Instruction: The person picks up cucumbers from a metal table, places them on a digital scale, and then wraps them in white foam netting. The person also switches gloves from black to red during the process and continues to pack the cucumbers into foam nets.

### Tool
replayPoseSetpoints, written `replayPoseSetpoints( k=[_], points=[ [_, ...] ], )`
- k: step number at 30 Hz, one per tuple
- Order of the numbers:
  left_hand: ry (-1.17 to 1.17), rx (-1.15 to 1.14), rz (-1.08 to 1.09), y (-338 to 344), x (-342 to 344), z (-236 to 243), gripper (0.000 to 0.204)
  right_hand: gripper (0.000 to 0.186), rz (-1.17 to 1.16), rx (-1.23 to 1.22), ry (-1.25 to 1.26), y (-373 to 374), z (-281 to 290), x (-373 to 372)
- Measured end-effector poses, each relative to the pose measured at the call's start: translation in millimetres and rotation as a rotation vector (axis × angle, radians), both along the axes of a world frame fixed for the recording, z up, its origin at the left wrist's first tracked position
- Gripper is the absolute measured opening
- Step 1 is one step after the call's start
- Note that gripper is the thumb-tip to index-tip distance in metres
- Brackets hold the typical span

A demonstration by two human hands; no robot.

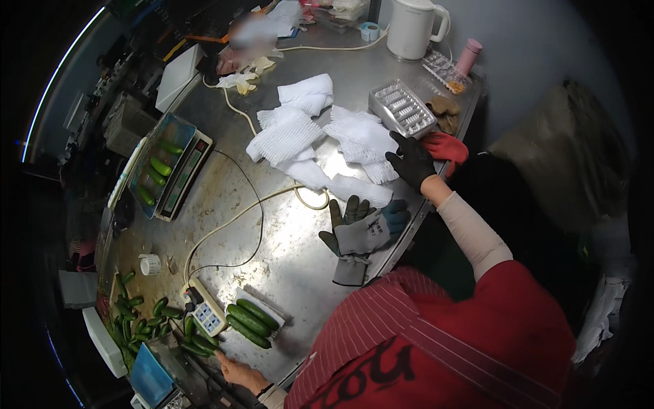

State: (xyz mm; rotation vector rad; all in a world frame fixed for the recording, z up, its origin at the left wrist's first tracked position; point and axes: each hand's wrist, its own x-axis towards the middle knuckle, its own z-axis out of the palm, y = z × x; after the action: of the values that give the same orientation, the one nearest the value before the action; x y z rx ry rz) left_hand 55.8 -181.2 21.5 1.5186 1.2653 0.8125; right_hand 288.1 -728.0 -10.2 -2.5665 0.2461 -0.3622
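Long green cucumbers (pixel 251 323) lie lined up on a white flat tray (pixel 276 315) near the bare left fingers (pixel 223 362), whose grip can't be told. Loose cucumbers (pixel 196 347) beside them aren't trayed yet. Black-gloved right fingers (pixel 402 144) spread apart.

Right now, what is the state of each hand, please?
Left hand: at the cucumbers; whether it grips one cannot be told.
Right hand, black-gloved: open, beside the metal box, nothing visible in it.
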Motion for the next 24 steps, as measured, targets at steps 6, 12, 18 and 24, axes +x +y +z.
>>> replayPoseSetpoints(
  k=[6,12,18,24],
  points=[
    [-0.282,-0.042,-0.369,-36.9,37.6,13.2,0.029,0.05,0.076,-0.612,0.062,-43.1,-61.4,15.3],
    [-0.326,-0.3,-0.594,-70.4,39.2,21.1,0.014,0.035,-0.034,-0.4,-0.094,-0.3,21.1,-3.8],
    [-0.358,-0.576,-0.996,-146.8,91.0,36.2,0.035,0.037,0.446,0.188,-0.041,117.9,75.2,-52.0],
    [-0.349,-0.521,-1.213,-217.7,147.1,22.1,0.018,0.048,0.744,-0.023,-0.152,145.6,76.7,-83.3]
  ],
)
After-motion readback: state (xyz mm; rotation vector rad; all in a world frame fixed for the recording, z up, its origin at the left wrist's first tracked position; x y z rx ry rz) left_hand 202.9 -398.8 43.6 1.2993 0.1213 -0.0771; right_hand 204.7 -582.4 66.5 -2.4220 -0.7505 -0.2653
